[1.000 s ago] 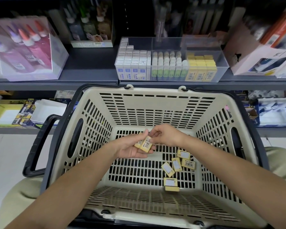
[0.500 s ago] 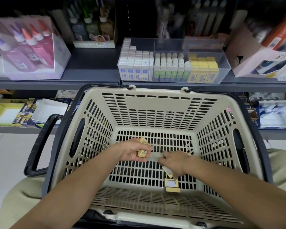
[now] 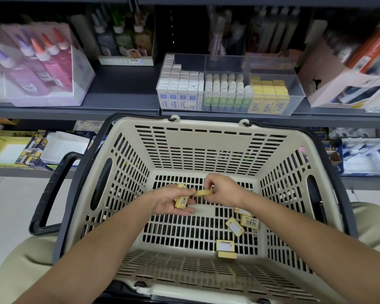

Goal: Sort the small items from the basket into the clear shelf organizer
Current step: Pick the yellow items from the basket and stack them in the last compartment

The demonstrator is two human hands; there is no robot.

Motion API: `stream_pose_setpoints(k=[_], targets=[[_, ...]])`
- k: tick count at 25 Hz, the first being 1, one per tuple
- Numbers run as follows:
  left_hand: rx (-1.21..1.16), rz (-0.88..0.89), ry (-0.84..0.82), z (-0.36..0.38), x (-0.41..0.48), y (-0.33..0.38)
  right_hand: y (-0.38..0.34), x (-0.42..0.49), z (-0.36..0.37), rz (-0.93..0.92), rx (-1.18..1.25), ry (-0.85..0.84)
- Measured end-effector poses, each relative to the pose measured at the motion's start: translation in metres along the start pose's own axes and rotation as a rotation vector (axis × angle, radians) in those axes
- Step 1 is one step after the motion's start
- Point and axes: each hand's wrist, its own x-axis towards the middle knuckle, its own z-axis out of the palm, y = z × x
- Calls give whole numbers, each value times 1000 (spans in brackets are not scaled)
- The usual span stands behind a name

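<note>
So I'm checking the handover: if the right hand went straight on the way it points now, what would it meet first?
The right hand points left with a pinched yellow box leading, so it would likely meet the left hand first, near the yellow boxes it holds. Depth is unclear.

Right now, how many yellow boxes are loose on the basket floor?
4 yellow boxes: one partly under the right hand, two beside it, one nearest the camera, possibly two stacked.

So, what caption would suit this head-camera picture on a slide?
Over a basket, the right hand pinches a small yellow box beside the left hand, which holds more boxes.
</note>
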Motion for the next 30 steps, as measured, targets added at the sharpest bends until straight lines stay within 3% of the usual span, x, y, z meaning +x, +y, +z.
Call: stream_pose_setpoints(k=[4, 8, 10, 12, 15, 23, 26, 30], targets=[[-156, 89, -60, -3, -1, 8, -5, -2, 7, -117, 23, 19], [-190, 132, 6, -7, -1, 8, -2, 4, -9, -28, 241, -11], [-203, 159, 17, -5, -1, 9, 9, 5, -12, 8, 30, -61], [-192, 154, 40, -3, 0, 9, 24, 2, -8, 65, -298, -209], [-119, 106, 50, -1, -1, 6, 41, -10, 3, 146, -581, -445], [-70, 96, 54, -2, -4, 8, 49, -20, 13, -145, -1029, -571], [-44, 71, 61, -1, -7, 7, 46, -18, 13, -57, -746, -470], [15, 65, 159, 7, -6, 8, 16, -2, -7, -14, -200, -132]])
